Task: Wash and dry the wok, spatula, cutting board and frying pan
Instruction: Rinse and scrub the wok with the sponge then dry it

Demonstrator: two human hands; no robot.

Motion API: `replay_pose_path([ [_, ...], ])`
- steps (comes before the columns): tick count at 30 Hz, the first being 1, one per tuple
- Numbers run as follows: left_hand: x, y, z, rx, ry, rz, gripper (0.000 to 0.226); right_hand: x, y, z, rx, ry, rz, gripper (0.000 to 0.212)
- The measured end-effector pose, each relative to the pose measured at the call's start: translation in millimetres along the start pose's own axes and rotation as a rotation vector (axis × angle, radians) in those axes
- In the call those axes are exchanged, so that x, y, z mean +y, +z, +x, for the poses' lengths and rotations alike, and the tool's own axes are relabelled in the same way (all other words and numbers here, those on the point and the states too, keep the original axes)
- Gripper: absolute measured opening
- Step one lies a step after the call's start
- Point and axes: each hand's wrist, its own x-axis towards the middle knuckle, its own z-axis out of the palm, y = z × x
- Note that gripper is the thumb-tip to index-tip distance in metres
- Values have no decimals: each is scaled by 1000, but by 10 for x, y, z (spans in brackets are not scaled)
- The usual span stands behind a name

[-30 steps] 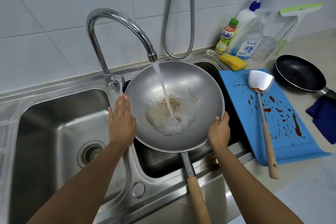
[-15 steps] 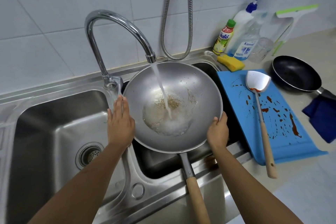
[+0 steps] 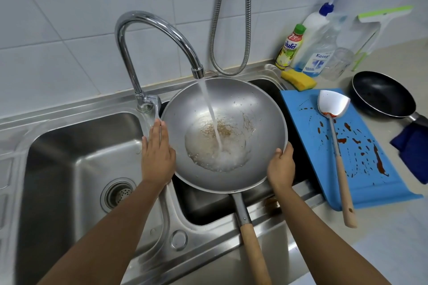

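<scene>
Wok (image 3: 254, 118) held over the right basin of the double sink (image 3: 69, 146), bowl up under the running faucet (image 3: 162, 28), likely so the stream soaks its centre. Left hand (image 3: 157, 157) flat against the left rim, fingers straight and together, steadying. Right hand (image 3: 281, 169) clamps the right rim, thumb over the edge. Grey metal. Wooden handle (image 3: 252, 247) points toward the person. Brown crust (image 3: 222, 131) at the bottom, water pooling and foaming.
</scene>
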Motion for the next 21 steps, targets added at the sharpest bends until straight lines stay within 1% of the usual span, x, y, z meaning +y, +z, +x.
replay_pose_path([
  [7,32,-33,21,-15,3,30,75,-11,14,8,2,12,24,44],
  [8,67,-37,14,-25,-29,14,76,-13,19,5,2,16,31,44],
  [11,261,-24,-7,-62,-225,-123,81,-16,29,-10,19,19,55,41],
  [13,405,11,18,-85,-306,-195,84,-26,26,-12,35,18,61,40],
  [16,536,57,115,-94,-370,-321,89,-37,19,-3,35,13,47,40],
  [21,726,61,209,8,-436,-488,93,-33,31,6,40,12,26,40],
])
